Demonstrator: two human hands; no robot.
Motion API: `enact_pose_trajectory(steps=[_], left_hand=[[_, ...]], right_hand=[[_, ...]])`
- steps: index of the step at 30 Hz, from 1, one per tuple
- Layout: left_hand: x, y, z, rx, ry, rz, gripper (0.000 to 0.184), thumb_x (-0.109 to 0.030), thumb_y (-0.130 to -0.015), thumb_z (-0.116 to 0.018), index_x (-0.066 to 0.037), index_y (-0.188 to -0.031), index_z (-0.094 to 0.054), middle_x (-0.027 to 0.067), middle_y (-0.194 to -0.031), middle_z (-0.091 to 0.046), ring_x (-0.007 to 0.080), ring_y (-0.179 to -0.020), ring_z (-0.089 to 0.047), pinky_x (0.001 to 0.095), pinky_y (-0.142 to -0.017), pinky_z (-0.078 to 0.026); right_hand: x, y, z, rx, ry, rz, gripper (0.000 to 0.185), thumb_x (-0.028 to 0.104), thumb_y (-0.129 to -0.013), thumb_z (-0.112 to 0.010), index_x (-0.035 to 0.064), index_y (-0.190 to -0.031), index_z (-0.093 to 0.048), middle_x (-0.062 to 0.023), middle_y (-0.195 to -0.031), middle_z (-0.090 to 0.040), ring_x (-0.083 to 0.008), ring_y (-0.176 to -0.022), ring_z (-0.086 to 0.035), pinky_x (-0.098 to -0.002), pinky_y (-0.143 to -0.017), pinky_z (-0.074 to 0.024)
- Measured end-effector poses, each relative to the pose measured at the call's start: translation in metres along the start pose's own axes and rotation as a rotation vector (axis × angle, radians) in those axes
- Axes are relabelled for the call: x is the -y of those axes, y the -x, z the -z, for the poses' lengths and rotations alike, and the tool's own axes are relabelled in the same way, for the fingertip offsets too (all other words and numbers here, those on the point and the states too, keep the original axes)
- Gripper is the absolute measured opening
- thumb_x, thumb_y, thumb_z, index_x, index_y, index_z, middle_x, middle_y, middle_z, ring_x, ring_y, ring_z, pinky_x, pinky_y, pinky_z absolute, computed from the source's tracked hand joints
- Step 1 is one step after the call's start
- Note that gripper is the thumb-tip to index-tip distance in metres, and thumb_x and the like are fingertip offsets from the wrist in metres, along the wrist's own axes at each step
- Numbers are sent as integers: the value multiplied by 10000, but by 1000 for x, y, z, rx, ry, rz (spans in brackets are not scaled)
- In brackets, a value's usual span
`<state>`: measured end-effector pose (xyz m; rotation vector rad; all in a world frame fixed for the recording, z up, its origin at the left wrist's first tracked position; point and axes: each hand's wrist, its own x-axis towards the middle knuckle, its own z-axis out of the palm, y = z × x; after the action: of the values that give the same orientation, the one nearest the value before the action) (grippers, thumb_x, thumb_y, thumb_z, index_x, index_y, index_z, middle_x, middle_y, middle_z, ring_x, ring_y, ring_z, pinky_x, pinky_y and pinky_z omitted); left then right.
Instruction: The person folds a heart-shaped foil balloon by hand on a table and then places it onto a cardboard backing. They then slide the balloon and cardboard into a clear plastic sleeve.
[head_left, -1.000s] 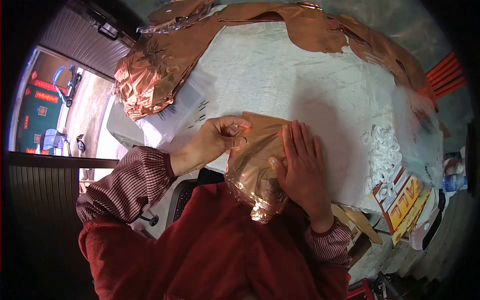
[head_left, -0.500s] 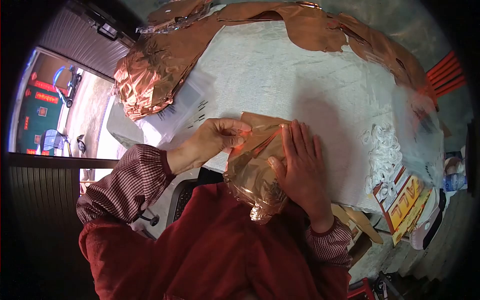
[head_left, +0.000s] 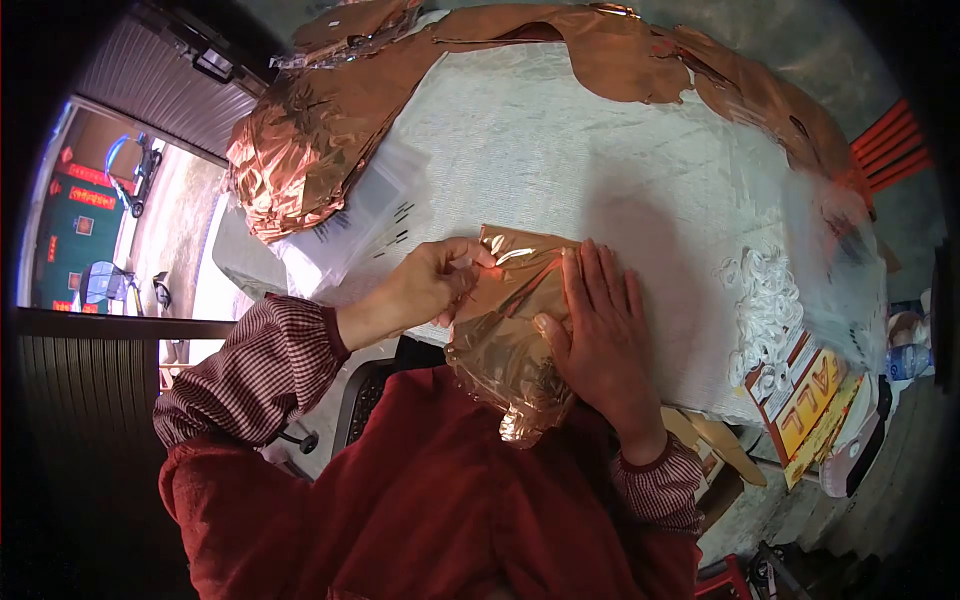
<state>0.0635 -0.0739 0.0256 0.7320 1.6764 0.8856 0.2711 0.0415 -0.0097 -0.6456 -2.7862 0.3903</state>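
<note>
A folded piece of shiny copper-coloured foil (head_left: 515, 335) lies at the near edge of the table, its crumpled lower end hanging toward my lap. At its upper left edge my left hand (head_left: 432, 285) pinches the foil between thumb and fingertips. My right hand (head_left: 612, 330) rests flat along the right side, fingers stretched together and the thumb out on the foil. A reddish gleam runs along a crease between the two hands. Whether the foil has several layers I cannot tell.
More copper foil (head_left: 325, 145) is heaped at the left, and a long strip of foil (head_left: 640, 60) lines the far edge. Clear plastic bags (head_left: 375, 215) lie left. White loops (head_left: 768, 310) sit right, near a yellow printed card (head_left: 815, 405). The table (head_left: 500, 130) has a white woven cover.
My left hand has shifted slightly left along the foil's edge. The foil's upper part now lies differently and catches a bright glint. My right hand stays put.
</note>
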Motion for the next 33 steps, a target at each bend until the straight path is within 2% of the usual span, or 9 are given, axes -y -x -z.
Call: enact_pose_trajectory(steps=[10, 12, 13, 15, 16, 18, 22, 24, 33], left_hand=[[-13, 4, -3, -93, -347, 131, 137, -70, -914, -580, -54, -1044, -542, 20, -605, -568, 79, -481, -500, 246, -423, -411], [-5, 1, 2, -166, -716, -179, 157, -45, -856, -606, -40, -1001, -548, 78, -823, -667, 231, -657, -638, 361, -585, -514], [-3, 1, 3, -164, -716, -180, 157, -45, -856, -606, -40, -1001, -548, 78, -823, -667, 231, -657, -638, 361, -585, -514], [-14, 4, 1, -151, -804, -263, 142, -13, -839, -604, -11, -972, -552, 125, -1073, -637, 306, -973, -632, 400, -811, -525], [-10, 0, 3, -151, -802, -264, 142, -13, -839, -604, -11, -972, -552, 125, -1073, -637, 306, -973, -632, 400, -811, -525], [3, -11, 9, -192, -777, -834, 172, 40, -838, -570, -2, -1005, -557, 167, -1219, -568, 316, -1185, -544, 406, -976, -470], [13, -15, 10, -65, -669, -853, 321, 80, -824, -554, -7, -1132, -569, 174, -1270, -551, 316, -1275, -473, 412, -1070, -398], [13, -14, 12, 62, -780, -826, 426, 17, -876, -553, -40, -1298, -530, 157, -1385, -484, 326, -1312, -435, 424, -1112, -347], [23, -13, 10, -10, -876, -869, 486, -301, -917, -580, -38, -1320, -514, 163, -1372, -493, 318, -1292, -452, 418, -1091, -364]], right_hand=[[0, -1, 0, 0, -19, 1, 646, 383, -922, -513, -14, -1408, -361, -206, -1466, -353, -326, -1380, -311, -506, -1132, -222], [0, 0, 0, -2, -15, 5, 646, 382, -921, -515, -14, -1407, -361, -208, -1466, -352, -327, -1380, -311, -506, -1132, -223], [0, 0, 0, -3, -11, 8, 646, 382, -921, -516, -15, -1407, -362, -210, -1466, -351, -328, -1380, -310, -506, -1132, -224], [0, 0, 2, -3, -13, 8, 645, 381, -920, -518, -17, -1405, -364, -212, -1464, -354, -330, -1378, -313, -506, -1131, -224], [0, 0, 2, -3, -16, 9, 645, 380, -920, -520, -18, -1403, -366, -214, -1462, -356, -331, -1376, -315, -506, -1131, -225], [1, -1, 2, -3, -14, 14, 643, 378, -919, -521, -18, -1402, -368, -216, -1459, -361, -332, -1374, -319, -505, -1131, -226], [-1, 0, 2, 29, -41, -4, 663, 377, -918, -515, 10, -1438, -328, -201, -1490, -325, -336, -1396, -285, -499, -1142, -195], [-2, 1, 0, 32, -44, 1, 663, 375, -920, -514, 10, -1440, -325, -200, -1493, -321, -337, -1399, -278, -498, -1143, -192], [-5, 1, 4, 88, -67, 7, 690, 423, -930, -513, 16, -1450, -312, -194, -1508, -294, -341, -1412, -248, -497, -1141, -181]])
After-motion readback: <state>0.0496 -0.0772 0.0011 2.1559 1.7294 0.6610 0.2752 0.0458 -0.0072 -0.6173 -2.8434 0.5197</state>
